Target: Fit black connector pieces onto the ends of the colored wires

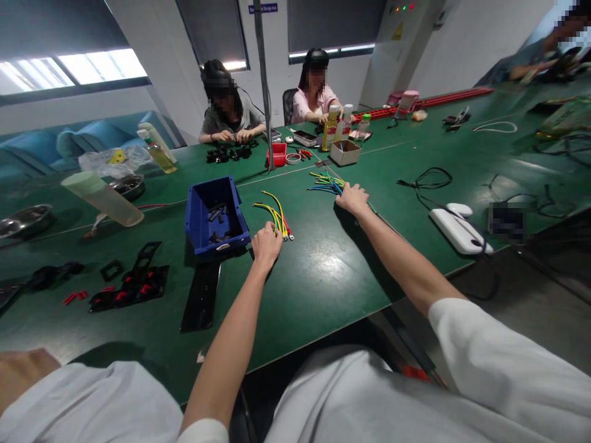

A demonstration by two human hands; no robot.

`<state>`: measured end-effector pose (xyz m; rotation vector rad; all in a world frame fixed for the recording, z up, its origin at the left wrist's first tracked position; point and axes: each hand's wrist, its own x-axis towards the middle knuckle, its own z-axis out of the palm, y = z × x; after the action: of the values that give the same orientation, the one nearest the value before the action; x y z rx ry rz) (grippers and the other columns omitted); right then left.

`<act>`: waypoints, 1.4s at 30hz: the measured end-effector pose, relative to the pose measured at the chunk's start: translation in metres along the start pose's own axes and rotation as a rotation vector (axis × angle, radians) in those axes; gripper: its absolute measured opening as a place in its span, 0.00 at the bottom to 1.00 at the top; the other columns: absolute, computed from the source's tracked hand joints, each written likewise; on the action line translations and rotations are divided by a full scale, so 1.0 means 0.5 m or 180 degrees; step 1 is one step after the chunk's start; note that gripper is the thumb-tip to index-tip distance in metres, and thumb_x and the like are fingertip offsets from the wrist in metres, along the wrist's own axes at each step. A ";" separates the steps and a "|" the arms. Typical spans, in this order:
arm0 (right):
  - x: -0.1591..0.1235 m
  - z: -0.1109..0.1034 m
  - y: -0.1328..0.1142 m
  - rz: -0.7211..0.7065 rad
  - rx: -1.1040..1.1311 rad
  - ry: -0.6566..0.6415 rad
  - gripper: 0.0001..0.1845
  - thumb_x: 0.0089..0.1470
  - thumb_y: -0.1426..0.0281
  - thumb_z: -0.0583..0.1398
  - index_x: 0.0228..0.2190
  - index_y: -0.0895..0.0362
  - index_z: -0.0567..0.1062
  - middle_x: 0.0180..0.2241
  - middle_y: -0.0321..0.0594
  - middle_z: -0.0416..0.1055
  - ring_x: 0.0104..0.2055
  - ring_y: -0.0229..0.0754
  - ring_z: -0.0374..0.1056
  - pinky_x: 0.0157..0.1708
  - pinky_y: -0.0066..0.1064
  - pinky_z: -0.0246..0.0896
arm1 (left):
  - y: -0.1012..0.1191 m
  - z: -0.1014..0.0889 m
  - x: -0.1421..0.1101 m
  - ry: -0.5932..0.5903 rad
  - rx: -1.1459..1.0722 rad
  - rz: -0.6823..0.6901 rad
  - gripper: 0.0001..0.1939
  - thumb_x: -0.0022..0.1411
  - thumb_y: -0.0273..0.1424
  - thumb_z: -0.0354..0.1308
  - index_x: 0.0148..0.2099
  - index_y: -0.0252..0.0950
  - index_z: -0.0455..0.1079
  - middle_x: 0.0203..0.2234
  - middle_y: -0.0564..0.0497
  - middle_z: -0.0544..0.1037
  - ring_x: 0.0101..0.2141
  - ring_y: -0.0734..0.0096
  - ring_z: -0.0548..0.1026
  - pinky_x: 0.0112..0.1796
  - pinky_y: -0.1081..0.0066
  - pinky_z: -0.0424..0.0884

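Note:
My left hand (pixel 268 244) is closed at the lower end of a small group of yellow, green and red wires (pixel 276 212), which lie on the green table. Metal lugs show on the wire ends just right of my fingers. Farther right, my right hand (pixel 354 198) is closed over the near end of a bundle of blue, green and yellow wires (pixel 325 183). The fingertips of both hands are partly hidden. Left of my left hand stands a blue bin (pixel 191 224) with several dark grey sleeve-like pieces (pixel 219 212) inside.
Beside the bin lie a black flat panel (pixel 201 298) and black parts with red pieces (pixel 133 289). A white device (pixel 460 232) and black cable (pixel 431 178) are at right. Two people sit across the table, near a cardboard box (pixel 345 154) and pole (pixel 264 80). Another person's arm (pixel 28 375) is lower left.

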<state>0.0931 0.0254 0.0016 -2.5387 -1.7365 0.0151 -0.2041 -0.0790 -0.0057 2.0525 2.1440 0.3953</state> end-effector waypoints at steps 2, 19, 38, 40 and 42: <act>-0.019 0.003 -0.002 0.0081 0.0144 0.0253 0.30 0.58 0.58 0.54 0.56 0.65 0.62 0.53 0.65 0.60 0.55 0.65 0.58 0.49 0.55 0.55 | 0.001 -0.002 -0.001 -0.0009 -0.0001 -0.0008 0.15 0.67 0.36 0.46 0.52 0.41 0.68 0.41 0.43 0.80 0.43 0.57 0.78 0.41 0.65 0.69; -0.183 0.062 -0.204 -0.1204 0.4090 0.0634 0.10 0.53 0.64 0.56 0.31 0.57 0.72 0.29 0.38 0.71 0.31 0.39 0.67 0.35 0.32 0.63 | -0.013 0.017 0.008 0.0422 -0.0587 -0.0070 0.13 0.64 0.35 0.50 0.49 0.39 0.68 0.33 0.46 0.80 0.35 0.62 0.78 0.34 0.70 0.66; -0.208 0.060 -0.212 -0.1744 0.4286 -0.1052 0.25 0.58 0.49 0.54 0.29 0.59 0.71 0.19 0.33 0.65 0.19 0.33 0.58 0.21 0.26 0.53 | -0.014 0.058 0.003 0.1313 -0.1122 0.1531 0.04 0.58 0.27 0.54 0.37 0.38 0.69 0.23 0.55 0.75 0.24 0.74 0.73 0.29 0.74 0.64; -0.205 0.061 -0.211 -0.1664 0.4320 -0.1025 0.24 0.57 0.49 0.55 0.31 0.58 0.71 0.19 0.33 0.66 0.19 0.33 0.58 0.20 0.26 0.53 | -0.011 0.058 0.001 0.1273 -0.1015 0.1727 0.04 0.58 0.26 0.54 0.37 0.38 0.68 0.24 0.54 0.76 0.24 0.74 0.74 0.29 0.74 0.64; -0.203 0.065 -0.210 -0.1579 0.4370 -0.1043 0.22 0.56 0.51 0.57 0.35 0.58 0.70 0.18 0.31 0.65 0.18 0.33 0.58 0.19 0.25 0.52 | -0.007 0.058 0.000 0.1232 -0.0946 0.1863 0.04 0.58 0.26 0.54 0.37 0.38 0.68 0.23 0.54 0.76 0.23 0.74 0.73 0.29 0.74 0.64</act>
<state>-0.0427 -0.0295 -0.0275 -1.1250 -1.4832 1.1621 -0.1991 -0.0763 -0.0346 2.5307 1.4573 1.1847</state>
